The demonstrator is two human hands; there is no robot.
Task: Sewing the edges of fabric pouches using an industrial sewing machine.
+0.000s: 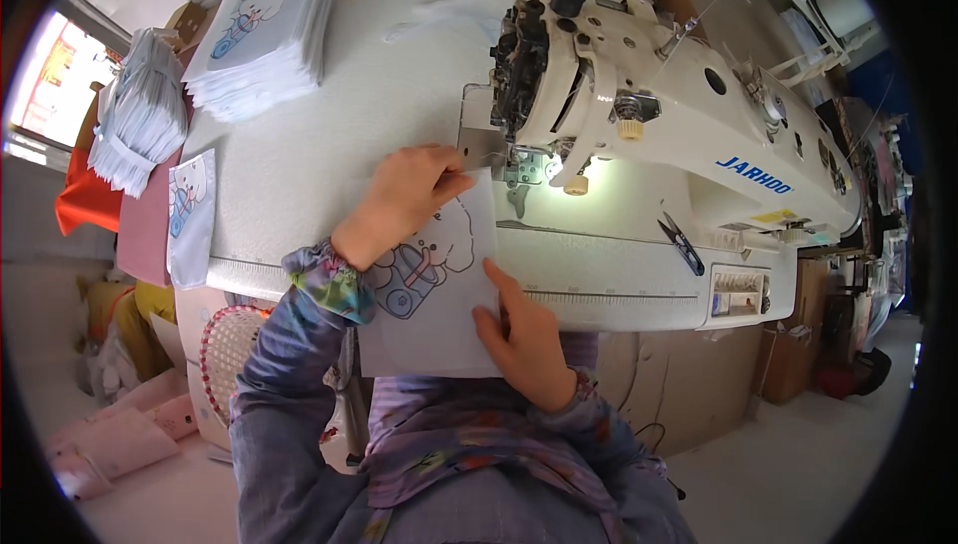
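Note:
A white cloth panel [439,334] printed with a cartoon puppy and a blue shape lies at the table's front edge, its lower part over my lap. My left hand [404,195] is closed, fingers and thumb pinched at the panel's top edge, just left of the presser foot. My right hand [524,334] rests along the panel's right edge, thumb and forefinger spread apart on it; its other fingers are mostly hidden. Beyond the panel stands a cream sewing machine [639,95], its lamp lit over the needle area [529,167].
A tall stack of similar printed panels [259,65] stands back left, beside a tied white bundle [140,125]. One printed piece [190,215] hangs at the table's left edge. Black thread snips [682,243] lie right, near a small parts tray [738,296]. A red-rimmed basket [225,344] sits below left.

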